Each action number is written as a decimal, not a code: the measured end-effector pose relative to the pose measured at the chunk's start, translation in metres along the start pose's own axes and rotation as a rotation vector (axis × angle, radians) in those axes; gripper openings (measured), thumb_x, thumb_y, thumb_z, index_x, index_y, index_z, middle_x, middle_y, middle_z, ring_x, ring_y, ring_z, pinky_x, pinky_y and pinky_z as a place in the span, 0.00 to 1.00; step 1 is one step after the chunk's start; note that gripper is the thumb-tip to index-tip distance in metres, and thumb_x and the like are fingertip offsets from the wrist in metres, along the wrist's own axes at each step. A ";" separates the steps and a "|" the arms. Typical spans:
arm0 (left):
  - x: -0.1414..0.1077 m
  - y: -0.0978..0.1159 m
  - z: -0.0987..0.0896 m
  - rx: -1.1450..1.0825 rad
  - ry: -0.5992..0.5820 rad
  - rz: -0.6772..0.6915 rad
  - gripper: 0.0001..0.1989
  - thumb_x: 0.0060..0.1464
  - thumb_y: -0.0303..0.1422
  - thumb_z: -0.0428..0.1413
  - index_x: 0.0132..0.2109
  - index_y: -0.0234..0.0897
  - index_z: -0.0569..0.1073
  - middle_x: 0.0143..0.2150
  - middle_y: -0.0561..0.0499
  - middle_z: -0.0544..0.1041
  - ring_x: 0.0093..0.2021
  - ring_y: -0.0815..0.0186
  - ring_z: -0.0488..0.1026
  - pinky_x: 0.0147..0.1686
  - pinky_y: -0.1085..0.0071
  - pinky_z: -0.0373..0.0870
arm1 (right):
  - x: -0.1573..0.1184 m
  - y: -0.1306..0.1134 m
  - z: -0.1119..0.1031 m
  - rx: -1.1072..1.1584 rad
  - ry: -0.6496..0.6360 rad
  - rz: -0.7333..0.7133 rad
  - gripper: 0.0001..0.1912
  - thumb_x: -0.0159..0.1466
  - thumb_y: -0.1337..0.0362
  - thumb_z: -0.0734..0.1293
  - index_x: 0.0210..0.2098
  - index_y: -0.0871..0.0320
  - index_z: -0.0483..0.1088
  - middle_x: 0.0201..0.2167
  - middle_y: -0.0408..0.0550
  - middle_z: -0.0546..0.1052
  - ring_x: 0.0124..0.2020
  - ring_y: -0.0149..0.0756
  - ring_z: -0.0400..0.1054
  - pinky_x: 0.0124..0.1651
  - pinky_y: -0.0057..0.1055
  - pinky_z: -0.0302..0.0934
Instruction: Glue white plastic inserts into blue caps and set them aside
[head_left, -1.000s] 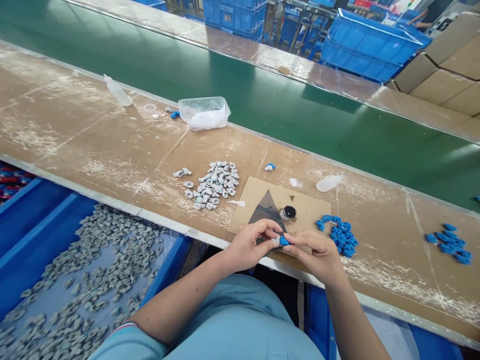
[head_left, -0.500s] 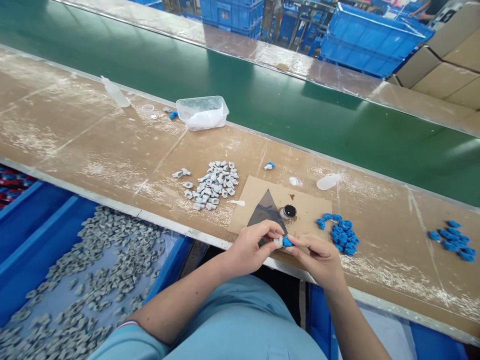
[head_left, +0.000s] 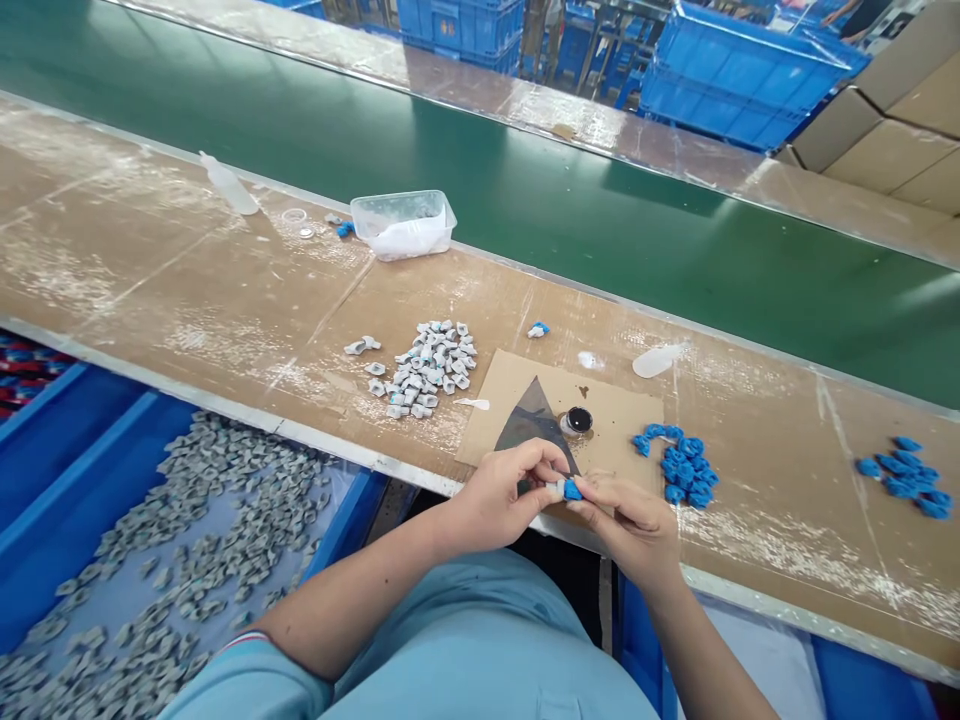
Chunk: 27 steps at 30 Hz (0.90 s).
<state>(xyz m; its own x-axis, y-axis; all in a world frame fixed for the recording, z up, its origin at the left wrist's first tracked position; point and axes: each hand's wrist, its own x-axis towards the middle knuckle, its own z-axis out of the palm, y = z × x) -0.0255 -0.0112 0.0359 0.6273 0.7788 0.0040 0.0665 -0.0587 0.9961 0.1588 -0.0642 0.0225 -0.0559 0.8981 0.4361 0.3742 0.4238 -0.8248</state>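
**Hands:** The left hand point(head_left: 499, 495) and right hand point(head_left: 626, 525) are together at the near edge of the bench, their fingertips pinching one piece from opposite sides.

**Held piece:** A small blue-and-grey moulded piece point(head_left: 566, 489) sits between the fingertips, grey end left, blue end right, above the near corner of the mat.

**Mat:** Directly beyond the hands lies a flat brown cardboard sheet point(head_left: 622, 420). On it are a dark triangular film point(head_left: 534, 420) and a small round jar with black contents point(head_left: 578, 420).

**Blue pieces:** A loose cluster of blue pieces point(head_left: 679, 465) lies just right of the hands, and a second cluster of blue pieces point(head_left: 904, 478) lies farther right.

**Grey pieces:** A heap of small grey pieces point(head_left: 431, 370) lies left of the mat. Many more grey pieces point(head_left: 202, 520) fill the near-left blue plastic bin point(head_left: 75, 470).

**Progress:** Grey pieces far outnumber blue ones. Whether grey lies under the blue in the clusters cannot be told.

**Far bench:** A clear plastic tub point(head_left: 401, 225) and a translucent squeeze bottle point(head_left: 229, 185) stand on the far left, beside a green conveyor belt point(head_left: 450, 190).
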 end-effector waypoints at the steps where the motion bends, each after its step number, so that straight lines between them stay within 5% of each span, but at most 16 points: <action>1: 0.000 0.002 -0.002 0.038 -0.037 0.002 0.06 0.55 0.28 0.52 0.41 0.37 0.68 0.35 0.50 0.76 0.37 0.67 0.74 0.36 0.73 0.68 | 0.002 -0.001 -0.003 -0.006 -0.063 -0.023 0.16 0.59 0.70 0.70 0.44 0.45 0.77 0.30 0.43 0.81 0.30 0.37 0.75 0.35 0.35 0.73; 7: -0.002 0.006 -0.005 0.159 -0.110 0.023 0.09 0.53 0.24 0.51 0.42 0.39 0.68 0.35 0.52 0.75 0.35 0.69 0.72 0.36 0.73 0.67 | 0.014 -0.007 -0.020 -0.104 -0.326 -0.009 0.15 0.60 0.69 0.70 0.44 0.46 0.77 0.29 0.43 0.80 0.31 0.35 0.75 0.33 0.30 0.72; 15: -0.005 -0.008 0.002 0.016 -0.024 0.047 0.07 0.54 0.27 0.52 0.41 0.35 0.69 0.34 0.48 0.76 0.35 0.67 0.74 0.36 0.72 0.69 | -0.002 0.000 -0.001 0.079 -0.114 0.027 0.17 0.59 0.69 0.71 0.45 0.41 0.76 0.29 0.41 0.80 0.30 0.35 0.75 0.35 0.31 0.72; 22: -0.005 -0.005 -0.001 0.059 -0.047 0.071 0.09 0.58 0.32 0.52 0.44 0.36 0.70 0.40 0.46 0.77 0.39 0.66 0.74 0.40 0.71 0.69 | -0.013 -0.002 0.004 0.183 0.073 0.232 0.11 0.57 0.64 0.73 0.39 0.44 0.78 0.29 0.43 0.79 0.29 0.32 0.74 0.30 0.26 0.71; 27: -0.017 -0.007 -0.009 0.368 -0.318 0.043 0.15 0.64 0.37 0.41 0.34 0.37 0.68 0.31 0.49 0.72 0.32 0.66 0.67 0.35 0.71 0.63 | -0.018 -0.009 0.010 0.367 -0.022 0.386 0.10 0.57 0.64 0.72 0.39 0.47 0.78 0.29 0.44 0.77 0.28 0.30 0.73 0.30 0.24 0.71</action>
<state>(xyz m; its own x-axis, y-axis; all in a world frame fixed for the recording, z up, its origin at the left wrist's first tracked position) -0.0432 -0.0185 0.0300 0.8377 0.5446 -0.0403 0.2695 -0.3481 0.8979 0.1469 -0.0832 0.0186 0.0008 0.9975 0.0711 0.0229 0.0711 -0.9972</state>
